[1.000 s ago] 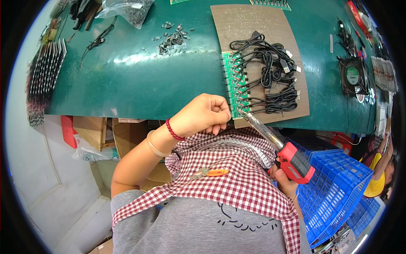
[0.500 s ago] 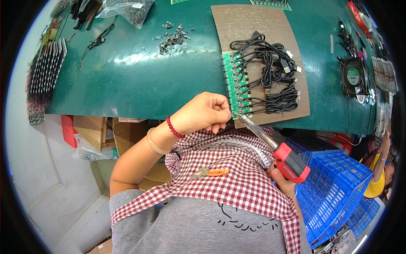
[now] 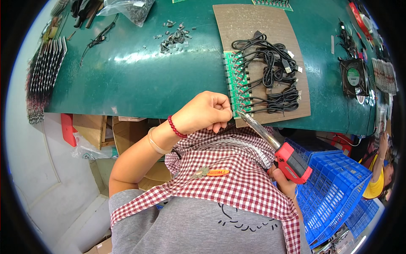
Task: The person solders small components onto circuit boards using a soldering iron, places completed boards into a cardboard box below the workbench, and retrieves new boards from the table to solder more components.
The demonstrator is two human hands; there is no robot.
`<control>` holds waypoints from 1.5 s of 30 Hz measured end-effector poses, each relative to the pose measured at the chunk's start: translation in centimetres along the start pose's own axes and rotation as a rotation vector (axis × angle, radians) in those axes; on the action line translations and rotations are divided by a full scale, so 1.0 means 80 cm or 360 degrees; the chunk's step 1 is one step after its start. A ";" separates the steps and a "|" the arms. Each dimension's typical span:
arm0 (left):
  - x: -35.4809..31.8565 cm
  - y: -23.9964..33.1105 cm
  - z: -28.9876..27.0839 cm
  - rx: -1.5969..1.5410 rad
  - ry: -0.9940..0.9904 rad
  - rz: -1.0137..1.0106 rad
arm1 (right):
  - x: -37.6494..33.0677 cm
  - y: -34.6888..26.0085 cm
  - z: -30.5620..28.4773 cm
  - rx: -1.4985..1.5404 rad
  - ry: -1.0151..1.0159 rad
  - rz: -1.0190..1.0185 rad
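My right hand (image 3: 284,183) grips a red and black soldering gun (image 3: 293,162) with a long metal barrel. Its tip meets or hovers just over the near end of a green circuit board strip (image 3: 237,80); which of the two I cannot tell. Rows of metal pins line the strip's left side. Beside that near end, my left hand (image 3: 211,111) is closed with its fingers curled in a pinch; anything between them is hidden. Several coiled black USB cables (image 3: 275,72) run from the strip's right side. Board and cables lie on a brown panel (image 3: 262,21).
Small black pin parts (image 3: 174,40) are heaped on the green table (image 3: 127,80), with a clear bag (image 3: 134,12) behind them. Circuit boards (image 3: 46,76) are stacked at left. A small fan (image 3: 354,77) sits at right, above blue crates (image 3: 334,182). Another person's arm (image 3: 379,158) shows far right.
The view has shifted very slightly. My left hand keeps its pinch beside the board, and the soldering gun stays at the same near end.
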State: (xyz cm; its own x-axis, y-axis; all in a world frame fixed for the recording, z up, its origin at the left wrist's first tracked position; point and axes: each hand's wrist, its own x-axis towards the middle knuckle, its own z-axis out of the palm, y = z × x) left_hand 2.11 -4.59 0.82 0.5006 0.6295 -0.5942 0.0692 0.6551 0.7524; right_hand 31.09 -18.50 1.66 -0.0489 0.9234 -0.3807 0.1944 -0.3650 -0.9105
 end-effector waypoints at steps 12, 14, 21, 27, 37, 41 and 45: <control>0.000 -0.001 0.000 0.0020 0.0002 0.0003 | -0.002 0.002 -0.007 -0.0190 -0.0148 -0.0021; 0.000 -0.002 0.000 0.0011 -0.0001 0.0006 | -0.004 0.002 -0.008 -0.0195 -0.0150 -0.0009; 0.000 0.000 0.000 0.0028 -0.0004 0.0008 | -0.006 -0.006 -0.011 -0.0257 -0.0187 0.0020; 0.001 -0.004 0.000 0.0010 0.0007 0.0022 | -0.010 -0.009 -0.001 0.0090 -0.0042 0.0100; 0.000 0.000 0.000 0.0012 -0.0003 0.0010 | -0.011 -0.007 0.004 0.0250 0.0091 0.0082; 0.000 -0.002 0.001 0.0013 0.0011 0.0007 | -0.006 0.007 -0.010 0.0003 -0.0044 -0.0042; 0.000 -0.002 0.000 0.0010 0.0002 0.0007 | -0.007 -0.001 -0.011 -0.0031 -0.0126 0.0024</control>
State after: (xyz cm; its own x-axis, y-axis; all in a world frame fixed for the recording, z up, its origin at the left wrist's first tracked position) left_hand 2.12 -4.69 0.67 0.4998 0.6332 -0.5911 0.0726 0.6494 0.7570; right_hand 31.96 -18.88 2.07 -0.1230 0.9054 -0.4064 0.2144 -0.3755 -0.9017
